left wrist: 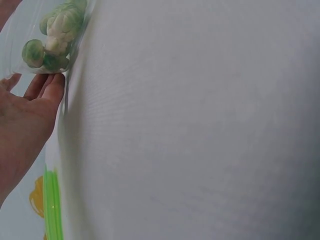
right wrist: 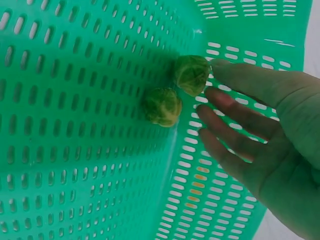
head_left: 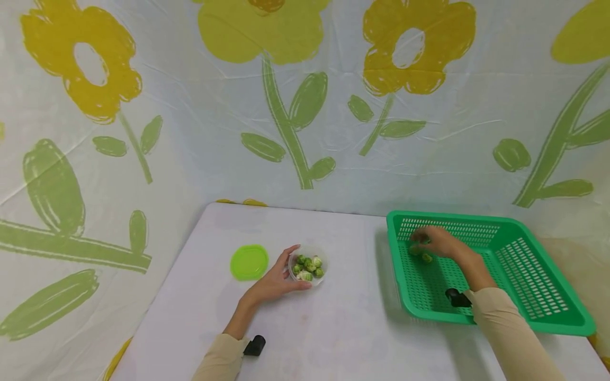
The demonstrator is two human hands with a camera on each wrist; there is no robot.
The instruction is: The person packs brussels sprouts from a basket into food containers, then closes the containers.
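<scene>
A clear round container [head_left: 320, 253] holds several Brussels sprouts [head_left: 305, 275]; my left hand [head_left: 272, 284] grips its side with thumb and fingers around the wall. In the left wrist view the left hand [left wrist: 25, 125] touches the container's lower edge, sprouts [left wrist: 33, 53] showing through it. Inside the green basket [head_left: 481, 316], my right hand [head_left: 440, 243] reaches down at the left end. The right wrist view shows two sprouts there, one [right wrist: 163, 107] beside the other [right wrist: 192, 75]; the right hand's [right wrist: 265, 120] fingers are extended, thumb and fingertips close to the nearer sprout.
A bright green lid [head_left: 249, 262] lies on the white table [head_left: 333, 338] left of the container. The basket stands at the table's right side. Behind the table hangs a white cloth [head_left: 200, 106] printed with yellow flowers.
</scene>
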